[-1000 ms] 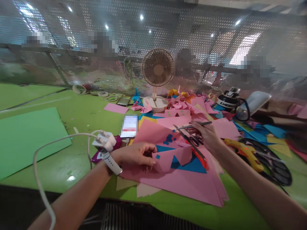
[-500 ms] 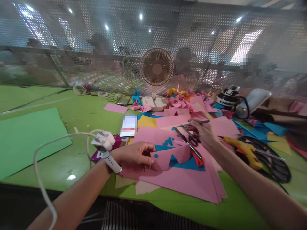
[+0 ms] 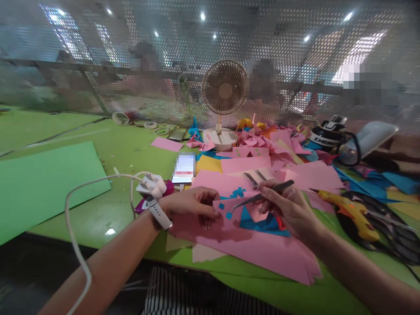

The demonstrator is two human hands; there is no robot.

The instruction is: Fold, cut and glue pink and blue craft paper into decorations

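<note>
My left hand (image 3: 197, 206) is closed on the left edge of a small pink paper piece (image 3: 226, 225), pinched between thumb and fingers. One blue paper square (image 3: 222, 206) lies on that piece. In my right hand (image 3: 285, 205) are dark tweezers (image 3: 254, 199), slanting down to the left. Their tip meets a second blue square (image 3: 229, 215) over the pink piece; whether this square is gripped or rests on the paper I cannot tell. Behind is a cluster of tiny blue bits (image 3: 238, 192) on a larger pink sheet (image 3: 210, 179). Blue paper (image 3: 262, 225) shows underneath.
A phone (image 3: 184, 168) and white charger plugs (image 3: 152, 186) with a cable lie left. At right are a yellow glue gun (image 3: 354, 214) and a black tray (image 3: 393, 227). Behind stand a fan (image 3: 225, 92), folded pink paper (image 3: 256, 139) and a bottle (image 3: 328, 131). Green card (image 3: 55, 183) lies far left.
My right hand has brought the tweezers toward me and down from the blue bits to the pink piece, where a second blue square now shows. My left hand keeps its hold. The view has shifted slightly.
</note>
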